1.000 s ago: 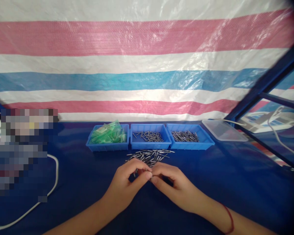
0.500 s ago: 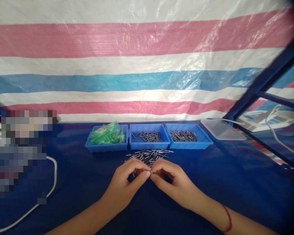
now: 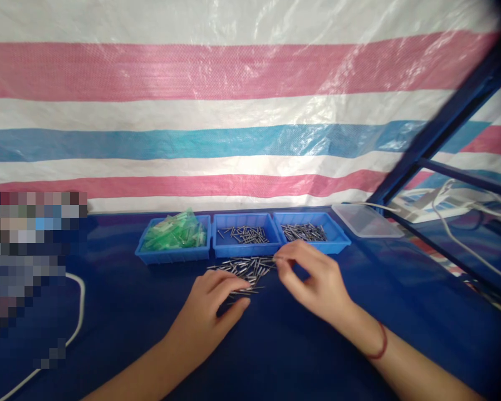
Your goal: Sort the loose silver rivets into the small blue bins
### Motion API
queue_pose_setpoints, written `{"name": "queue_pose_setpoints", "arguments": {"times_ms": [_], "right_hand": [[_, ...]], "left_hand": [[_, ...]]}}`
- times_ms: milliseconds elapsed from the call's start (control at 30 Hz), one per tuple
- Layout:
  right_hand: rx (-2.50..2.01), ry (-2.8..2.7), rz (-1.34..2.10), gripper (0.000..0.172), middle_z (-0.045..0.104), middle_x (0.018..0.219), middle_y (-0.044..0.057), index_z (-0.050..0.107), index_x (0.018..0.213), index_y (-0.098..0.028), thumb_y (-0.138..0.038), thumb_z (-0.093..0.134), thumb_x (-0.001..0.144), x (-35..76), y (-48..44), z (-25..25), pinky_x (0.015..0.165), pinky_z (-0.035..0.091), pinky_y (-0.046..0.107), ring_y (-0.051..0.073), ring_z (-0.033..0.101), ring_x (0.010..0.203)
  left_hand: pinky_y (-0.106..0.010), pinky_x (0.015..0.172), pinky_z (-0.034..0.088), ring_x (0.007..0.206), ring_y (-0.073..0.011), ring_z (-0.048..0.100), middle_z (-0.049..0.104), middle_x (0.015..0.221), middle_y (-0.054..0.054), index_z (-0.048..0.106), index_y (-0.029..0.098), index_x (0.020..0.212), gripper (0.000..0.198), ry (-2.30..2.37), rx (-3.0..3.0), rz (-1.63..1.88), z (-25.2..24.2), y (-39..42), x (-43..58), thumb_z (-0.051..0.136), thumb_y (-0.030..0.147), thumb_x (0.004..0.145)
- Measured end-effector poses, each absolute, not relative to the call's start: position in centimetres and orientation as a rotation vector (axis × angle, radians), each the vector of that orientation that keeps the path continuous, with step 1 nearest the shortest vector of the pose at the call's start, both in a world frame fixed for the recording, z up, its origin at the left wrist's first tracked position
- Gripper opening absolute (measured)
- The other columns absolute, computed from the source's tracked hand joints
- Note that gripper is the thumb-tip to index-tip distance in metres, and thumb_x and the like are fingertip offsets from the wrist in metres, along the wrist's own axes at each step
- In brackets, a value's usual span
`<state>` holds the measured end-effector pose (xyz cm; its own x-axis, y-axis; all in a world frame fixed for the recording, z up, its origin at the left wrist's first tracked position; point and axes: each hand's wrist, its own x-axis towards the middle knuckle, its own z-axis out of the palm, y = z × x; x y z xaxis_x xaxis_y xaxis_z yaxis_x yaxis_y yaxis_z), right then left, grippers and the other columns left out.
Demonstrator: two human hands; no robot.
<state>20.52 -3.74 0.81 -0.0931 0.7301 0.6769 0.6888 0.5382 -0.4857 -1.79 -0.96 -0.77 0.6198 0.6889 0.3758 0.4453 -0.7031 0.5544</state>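
Note:
My left hand point(image 3: 217, 303) hovers at the near left side of a loose pile of thin metal pins point(image 3: 246, 270), which look like blind rivets. Its thumb and forefinger are apart, with nothing visible between them. At the pile's right edge, just in front of the right-hand bin, my right hand point(image 3: 315, 278) pinches thumb and forefinger together on what looks like one thin metal pin point(image 3: 274, 259); the fingertips hide most of it. The fingers of my left hand cover part of the pile.
Behind the pile stand three blue bins in a row: a left bin point(image 3: 173, 256) with green plastic packets point(image 3: 175, 231), a middle bin point(image 3: 219, 240) and a right bin point(image 3: 340, 240), both with metal pins. A clear plastic lid point(image 3: 367, 221) lies farther right. A white cable point(image 3: 81, 301) curves at left.
My hands were together at the near edge of the pile, pinching a small metal piece. They have parted: the right moved up and right, and the left opened.

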Motion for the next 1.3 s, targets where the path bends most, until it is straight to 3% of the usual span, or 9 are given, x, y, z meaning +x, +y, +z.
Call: {"name": "queue_pose_setpoints", "arguments": {"times_ms": [200, 400, 600, 833, 933, 1067, 1300], "right_hand": [[-1.748, -1.541, -0.505, 0.012, 0.060, 0.071, 0.005, 0.062, 0.080, -0.017, -0.022, 0.051, 0.082, 27.5, -1.6, 1.9, 0.061, 0.041, 0.029, 0.018, 0.054, 0.064], [-1.943, -1.608, -0.576, 0.023, 0.064, 0.081, 0.011, 0.063, 0.098, -0.012, -0.024, 0.052, 0.082, 28.8, -0.7, 0.2, 0.066, 0.044, 0.034, 0.025, 0.059, 0.073], [-1.556, -1.896, -0.304, 0.017, 0.064, 0.084, 0.009, 0.062, 0.095, -0.017, -0.023, 0.049, 0.088, 23.4, -2.2, 0.7, 0.076, 0.045, 0.037, 0.024, 0.059, 0.081], [-1.267, -2.214, 0.183, 0.011, 0.063, 0.082, 0.006, 0.063, 0.089, -0.018, -0.014, 0.053, 0.084, 18.4, -4.6, -0.6, 0.074, 0.046, 0.034, 0.019, 0.057, 0.079], [-1.177, -2.172, 0.449, 0.014, 0.062, 0.089, 0.005, 0.060, 0.094, -0.019, -0.016, 0.059, 0.081, 17.3, -5.2, -0.8, 0.075, 0.048, 0.031, 0.019, 0.058, 0.084], [-1.086, -2.014, 0.704, 0.007, 0.060, 0.086, 0.004, 0.062, 0.087, -0.020, -0.021, 0.055, 0.087, 16.7, -5.5, -0.6, 0.068, 0.048, 0.026, 0.014, 0.057, 0.077], [-1.142, -1.801, 0.736, 0.015, 0.059, 0.078, 0.004, 0.062, 0.079, -0.019, -0.026, 0.054, 0.090, 17.0, -5.2, -1.0, 0.067, 0.046, 0.028, 0.015, 0.055, 0.072]], "left_hand": [[-0.033, 0.075, 0.034, 0.084, -0.0182, 0.055, 0.066, 0.088, -0.001, 0.067, 0.024, 0.085, 0.008, 0.935, 2.733, 0.624, -0.2, -0.9, -2.0, 0.060, 0.026, 0.086], [-0.035, 0.072, 0.029, 0.081, -0.0195, 0.055, 0.065, 0.087, -0.001, 0.065, 0.022, 0.085, 0.005, 1.036, 2.910, 0.428, -0.1, -1.4, -2.0, 0.061, 0.025, 0.085], [-0.035, 0.071, 0.028, 0.076, -0.0181, 0.053, 0.064, 0.080, -0.002, 0.063, 0.020, 0.081, 0.010, 1.038, 3.063, 0.412, -0.7, -1.3, -2.0, 0.056, 0.020, 0.089], [-0.034, 0.070, 0.030, 0.077, -0.0190, 0.055, 0.064, 0.081, -0.003, 0.059, 0.019, 0.084, 0.016, 1.027, 2.953, 0.506, -0.7, -1.2, -1.7, 0.046, 0.018, 0.093], [-0.032, 0.074, 0.035, 0.079, -0.0165, 0.058, 0.065, 0.084, -0.001, 0.055, 0.019, 0.090, 0.014, 0.944, 2.703, 0.665, -0.4, -1.5, -1.6, 0.042, 0.018, 0.095], [-0.029, 0.074, 0.038, 0.077, -0.0147, 0.059, 0.065, 0.083, 0.001, 0.052, 0.020, 0.091, 0.011, 0.910, 2.524, 0.779, -0.1, -2.2, -1.5, 0.042, 0.021, 0.095], [-0.029, 0.072, 0.039, 0.073, -0.0158, 0.057, 0.063, 0.081, -0.001, 0.051, 0.019, 0.091, 0.012, 0.999, 2.486, 0.788, 0.5, -2.0, -1.9, 0.040, 0.018, 0.093]]}}
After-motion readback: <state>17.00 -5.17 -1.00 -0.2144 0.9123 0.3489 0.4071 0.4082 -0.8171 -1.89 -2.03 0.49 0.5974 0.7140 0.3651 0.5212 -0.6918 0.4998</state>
